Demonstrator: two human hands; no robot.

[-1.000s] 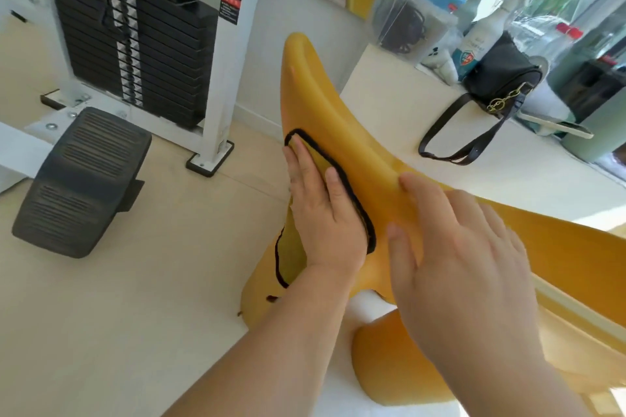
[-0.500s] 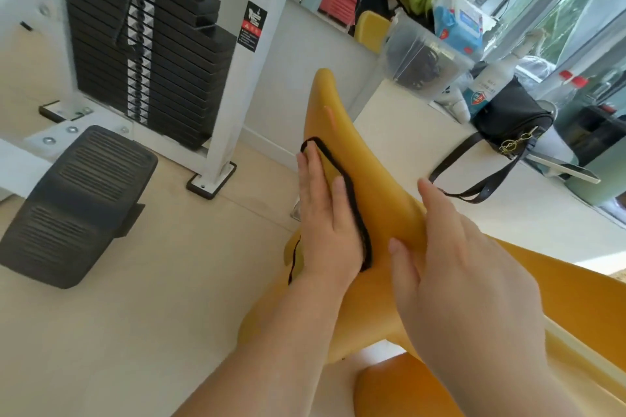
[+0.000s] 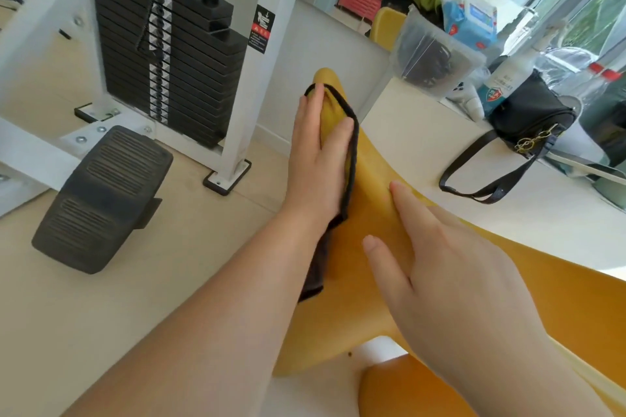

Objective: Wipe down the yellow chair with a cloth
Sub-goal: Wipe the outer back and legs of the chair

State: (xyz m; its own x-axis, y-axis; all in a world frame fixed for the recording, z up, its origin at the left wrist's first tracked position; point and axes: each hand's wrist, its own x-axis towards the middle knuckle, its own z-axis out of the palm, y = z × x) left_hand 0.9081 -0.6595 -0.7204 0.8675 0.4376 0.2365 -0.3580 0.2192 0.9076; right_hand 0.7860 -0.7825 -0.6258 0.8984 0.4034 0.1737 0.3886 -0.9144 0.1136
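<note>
Presses the cloth (image 3: 333, 108) flat against the upper edge of the yellow chair (image 3: 369, 173) with the left hand (image 3: 320, 162), fingers straight and slightly spread, palm over the fabric, nothing curled round it. Lays the right hand (image 3: 450, 278) open on the chair's shell just to the right and nearer, fingers straight, thumb held apart, gripping nothing. Chair in the centre, its curved back rising from the near right to a rounded tip just beyond the left fingertips. On the far part of the white table (image 3: 423, 145) to the right, a clear plastic bin (image 3: 437, 54) holding dark items too blurred to name, with a blue pack (image 3: 471, 17) showing above its rim. Just right of it a white bottle (image 3: 501, 78), then a black handbag (image 3: 528, 112), contents hidden, a gold chain on its front and its strap (image 3: 487, 179) trailing nearer across the tabletop. Table's left edge close beside the chair's back, only a narrow gap between. Open pale floor (image 3: 152, 298) on the left, as far as a black ribbed footplate (image 3: 101, 200) and the foot of a white post (image 3: 267, 61); behind these a weight stack (image 3: 162, 54) of flat black plates. Chair smooth, glossy and moulded. Cloth yellow with a black border, its lower part hanging dark down the chair's left side below the wrist.
</note>
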